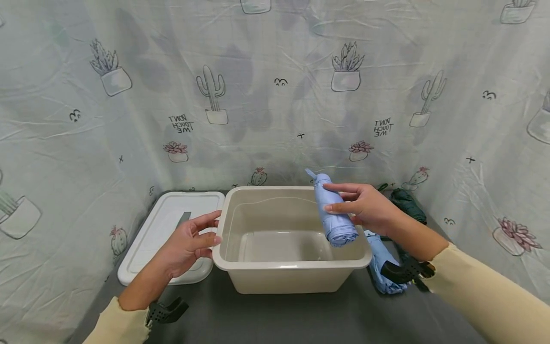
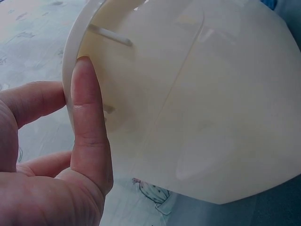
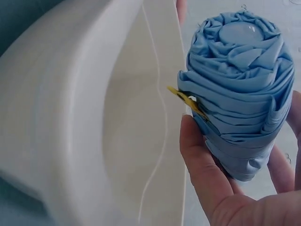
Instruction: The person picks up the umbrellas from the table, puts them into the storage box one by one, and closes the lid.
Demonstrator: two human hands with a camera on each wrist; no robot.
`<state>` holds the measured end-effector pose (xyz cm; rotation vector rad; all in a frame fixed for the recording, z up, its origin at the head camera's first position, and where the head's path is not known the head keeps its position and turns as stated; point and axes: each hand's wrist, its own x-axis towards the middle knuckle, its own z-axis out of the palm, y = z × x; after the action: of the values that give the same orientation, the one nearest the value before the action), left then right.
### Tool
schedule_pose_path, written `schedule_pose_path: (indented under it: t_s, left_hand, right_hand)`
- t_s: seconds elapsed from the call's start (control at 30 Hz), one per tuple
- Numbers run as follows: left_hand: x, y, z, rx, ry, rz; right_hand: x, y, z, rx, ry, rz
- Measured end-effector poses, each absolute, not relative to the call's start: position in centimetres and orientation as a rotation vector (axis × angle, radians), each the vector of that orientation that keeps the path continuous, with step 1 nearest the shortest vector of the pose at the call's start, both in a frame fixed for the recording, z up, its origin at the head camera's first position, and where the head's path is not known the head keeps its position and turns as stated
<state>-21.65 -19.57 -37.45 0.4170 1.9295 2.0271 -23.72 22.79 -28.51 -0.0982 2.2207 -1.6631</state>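
Observation:
A folded light-blue umbrella [image 1: 333, 212] is held over the right part of a cream plastic bin [image 1: 296, 277]. My right hand [image 1: 371, 208] grips the umbrella from its right side, thumb and fingers around it. Its gathered, round end [image 3: 242, 35] faces the right wrist camera, and a small yellow piece [image 3: 188, 100] sticks out beside my thumb. My left hand [image 1: 189, 243] is at the bin's left rim; in the left wrist view the thumb and a finger pinch the rim [image 2: 70, 56].
A white lid [image 1: 148, 243] lies left of the bin, partly behind my left hand. Right of the bin lie another blue folded umbrella [image 1: 382, 267] and a dark green folded one [image 1: 407, 203], both partly hidden by my right arm. A patterned curtain [image 1: 266, 110] hangs behind the grey table [image 1: 275, 317].

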Motion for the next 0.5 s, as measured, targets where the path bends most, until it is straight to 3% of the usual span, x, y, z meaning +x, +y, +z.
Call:
schedule_pose_path:
  t_s: [0.5]
  left_hand:
    - [-21.7,-19.6,-37.6,0.421,1.937,2.033]
  right_hand:
    - [-24.8,17.8,-29.6,-0.088,2.089,-1.711]
